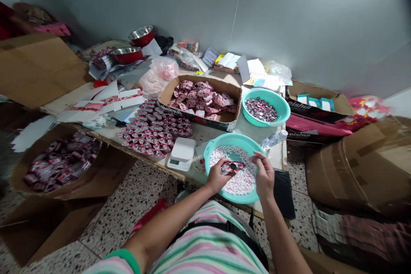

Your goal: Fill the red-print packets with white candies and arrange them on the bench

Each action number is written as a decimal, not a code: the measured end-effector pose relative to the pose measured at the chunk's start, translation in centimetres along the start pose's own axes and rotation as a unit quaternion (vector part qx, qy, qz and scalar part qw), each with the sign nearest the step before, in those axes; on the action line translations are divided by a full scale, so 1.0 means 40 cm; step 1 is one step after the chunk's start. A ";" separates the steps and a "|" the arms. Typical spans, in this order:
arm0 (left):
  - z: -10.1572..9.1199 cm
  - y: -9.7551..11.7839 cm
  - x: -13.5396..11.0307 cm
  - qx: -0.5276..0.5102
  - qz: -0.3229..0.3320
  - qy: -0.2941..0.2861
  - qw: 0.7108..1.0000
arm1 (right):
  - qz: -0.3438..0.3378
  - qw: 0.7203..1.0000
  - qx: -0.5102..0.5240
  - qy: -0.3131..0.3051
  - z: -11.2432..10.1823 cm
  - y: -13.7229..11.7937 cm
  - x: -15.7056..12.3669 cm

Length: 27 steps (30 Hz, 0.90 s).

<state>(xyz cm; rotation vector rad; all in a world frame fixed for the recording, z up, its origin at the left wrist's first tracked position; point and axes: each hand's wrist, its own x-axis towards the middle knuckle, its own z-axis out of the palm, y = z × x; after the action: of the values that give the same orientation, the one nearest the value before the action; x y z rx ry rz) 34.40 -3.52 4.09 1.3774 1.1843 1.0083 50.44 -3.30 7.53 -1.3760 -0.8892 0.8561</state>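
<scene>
Over the near turquoise basin (239,199) | left hand (218,177) is closed around one small printed container (238,165) | right hand (265,175) is near it, fingertips bent; whether they pinch something, I cannot tell | white pieces (239,185) lie below

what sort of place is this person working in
Probably a small packing workshop: rows of matching printed packs sit beside a digital scale, and a turquoise basin holds many small pale pieces.
</scene>
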 end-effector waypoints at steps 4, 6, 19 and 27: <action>0.000 0.021 -0.010 0.031 -0.002 -0.010 0.999 | -0.088 0.980 -0.110 -0.142 0.003 0.005 -0.019; 0.002 0.037 -0.013 0.034 -0.002 -0.010 0.999 | -0.136 0.957 -0.159 -0.203 0.003 0.008 -0.025; 0.012 0.063 -0.014 0.013 -0.012 -0.035 0.999 | -0.276 0.841 -0.384 -0.264 0.008 0.004 -0.046; -0.007 0.024 -0.004 -0.073 -0.014 0.005 0.997 | -0.170 0.953 -0.252 -0.021 -0.057 0.065 -0.004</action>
<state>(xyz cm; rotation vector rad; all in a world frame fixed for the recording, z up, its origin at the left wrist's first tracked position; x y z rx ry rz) 34.22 -3.64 5.10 1.2403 1.1114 1.0618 52.44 -4.38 4.94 -1.5721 -1.3976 0.4037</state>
